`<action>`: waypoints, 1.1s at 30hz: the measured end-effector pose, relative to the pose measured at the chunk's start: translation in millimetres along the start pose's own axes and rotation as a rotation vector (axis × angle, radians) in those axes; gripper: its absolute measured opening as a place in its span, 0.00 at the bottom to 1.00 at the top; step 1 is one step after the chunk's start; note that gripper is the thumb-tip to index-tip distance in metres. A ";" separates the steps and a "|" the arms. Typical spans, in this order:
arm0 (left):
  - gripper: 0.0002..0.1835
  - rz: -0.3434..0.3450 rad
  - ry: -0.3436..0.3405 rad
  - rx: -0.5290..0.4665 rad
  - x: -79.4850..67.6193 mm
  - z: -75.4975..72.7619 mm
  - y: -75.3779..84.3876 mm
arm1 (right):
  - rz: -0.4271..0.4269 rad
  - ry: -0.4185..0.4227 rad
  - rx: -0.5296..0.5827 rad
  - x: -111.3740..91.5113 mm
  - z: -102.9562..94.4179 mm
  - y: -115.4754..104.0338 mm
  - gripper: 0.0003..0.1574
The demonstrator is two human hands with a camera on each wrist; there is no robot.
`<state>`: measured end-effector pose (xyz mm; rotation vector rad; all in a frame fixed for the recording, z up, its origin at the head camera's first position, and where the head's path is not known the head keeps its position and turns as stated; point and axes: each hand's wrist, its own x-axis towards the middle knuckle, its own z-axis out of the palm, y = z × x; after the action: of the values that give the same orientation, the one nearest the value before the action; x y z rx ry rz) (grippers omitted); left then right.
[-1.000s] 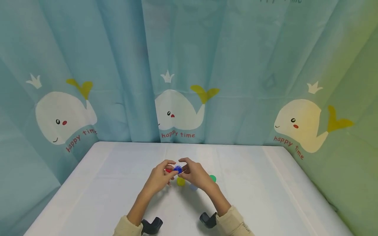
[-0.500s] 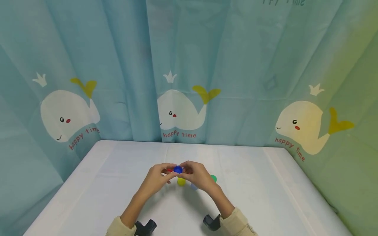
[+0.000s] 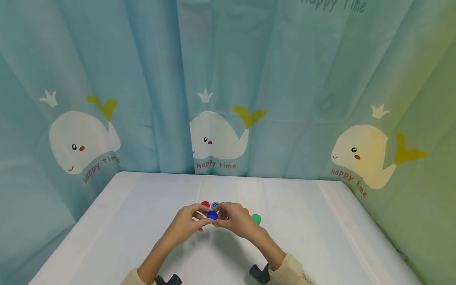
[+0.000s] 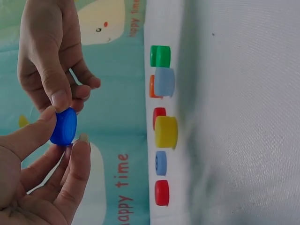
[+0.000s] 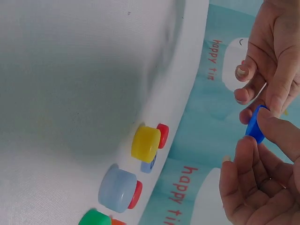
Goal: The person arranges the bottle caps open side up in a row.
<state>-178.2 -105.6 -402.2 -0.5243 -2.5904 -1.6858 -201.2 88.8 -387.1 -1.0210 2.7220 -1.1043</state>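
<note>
A round blue bottle cap point(image 3: 212, 215) is held up over the table between both hands. My left hand point(image 3: 183, 225) pinches one side of it, thumb against fingertips. From the other side my right hand point(image 3: 236, 221) grips the cap's edge with thumb and index finger. In the left wrist view the blue cap point(image 4: 64, 127) shows its ribbed side, the right hand's thumb at its upper edge. Seen from the right wrist, the cap point(image 5: 256, 125) stands tilted, nearly edge-on, between the two thumbs. The other fingers of both hands are loosely bent.
Several caps lie on the white table point(image 3: 303, 229): yellow point(image 4: 166, 131), light blue point(image 4: 164, 82), green point(image 4: 162, 56), orange point(image 4: 152, 86), red point(image 4: 162, 192) and a patterned blue one point(image 4: 161, 162). A whale-print curtain point(image 3: 292, 79) hangs behind the table's far edge.
Both hands have drawn back toward the person with the blue cap, uncovering the red cap and the patterned blue cap behind them. The held cap has turned, hiding its patterned face.
</note>
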 end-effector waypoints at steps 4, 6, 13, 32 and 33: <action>0.19 0.005 -0.019 0.005 -4.1 0.6 -1.9 | 0.002 -0.017 0.012 -3.3 2.1 0.2 0.16; 0.19 0.010 -0.024 0.011 -4.7 0.9 -2.6 | 0.002 -0.018 0.017 -4.3 2.6 0.5 0.16; 0.19 0.023 -0.036 0.019 -6.6 3.1 -6.4 | 0.016 -0.028 0.029 -7.7 3.1 0.4 0.15; 0.19 0.019 -0.044 0.080 -5.6 4.0 -10.6 | 0.039 -0.040 0.017 -6.6 6.9 3.8 0.17; 0.19 0.015 -0.047 0.082 -6.7 4.1 -11.3 | 0.040 -0.044 0.019 -7.0 8.0 4.1 0.17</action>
<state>-174.4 -107.8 -415.2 -0.5849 -2.6670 -1.5744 -195.9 90.1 -397.1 -0.9723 2.6802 -1.0868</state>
